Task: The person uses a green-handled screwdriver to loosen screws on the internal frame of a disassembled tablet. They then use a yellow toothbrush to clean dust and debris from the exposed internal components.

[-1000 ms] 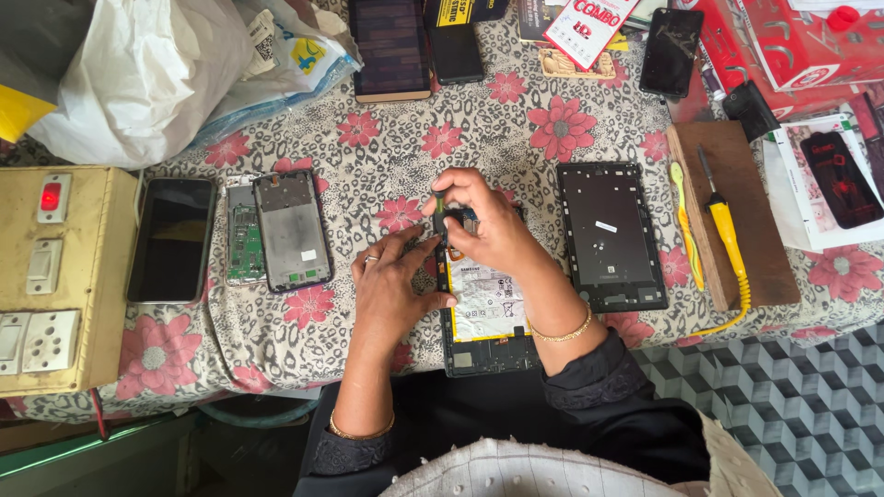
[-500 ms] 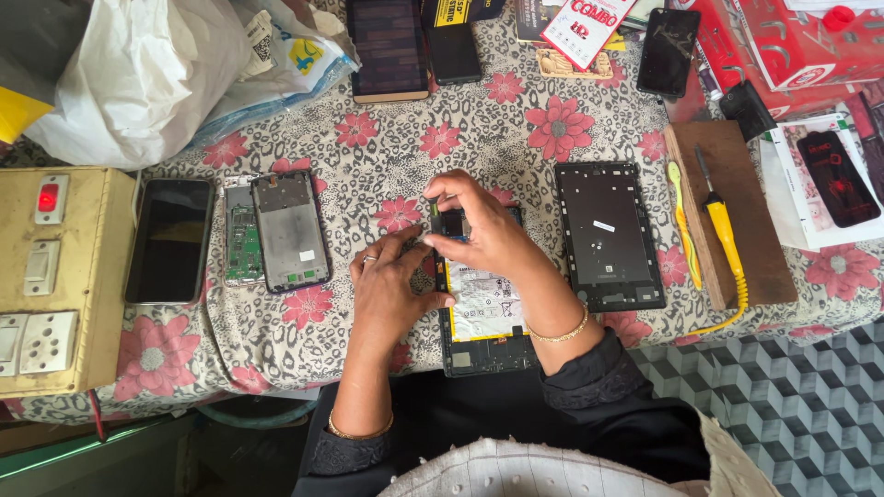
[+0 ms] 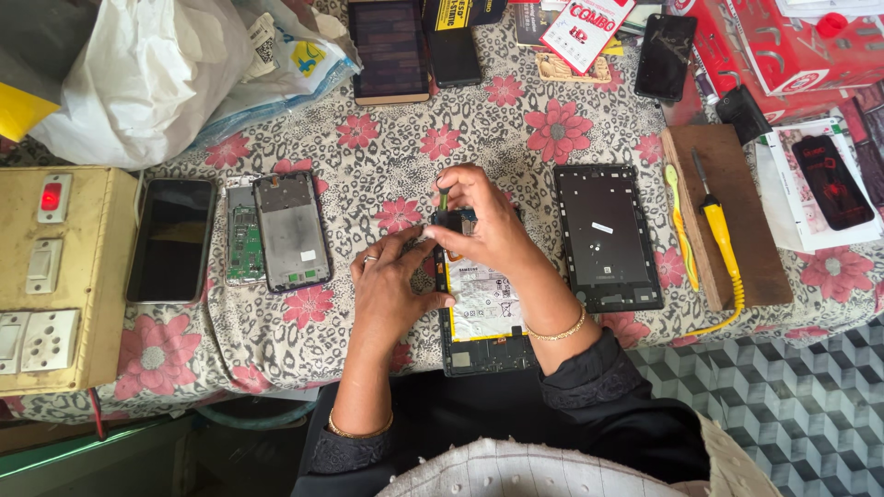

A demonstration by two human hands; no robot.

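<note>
An opened tablet point(image 3: 482, 313) with a silver battery lies on the flowered tablecloth in front of me. My right hand point(image 3: 485, 221) hovers over its top end, fingers pinched on a small green-handled tool point(image 3: 443, 199) that points down into the device. My left hand point(image 3: 391, 276) rests against the tablet's left edge, fingertips touching the frame near the tool tip. The top of the tablet is hidden under my right hand.
A black tablet back cover point(image 3: 606, 237) lies to the right, then a wooden board point(image 3: 726, 213) with a yellow screwdriver point(image 3: 716, 223). Left are a dismantled phone point(image 3: 291, 230), a circuit board point(image 3: 243, 241), a dark phone point(image 3: 171, 239) and a yellow switch box point(image 3: 51, 276). Bags and boxes crowd the far side.
My right hand has shifted slightly up and left over the tablet's top end, and the tool now stands more upright. The left hand stays at the frame's edge.
</note>
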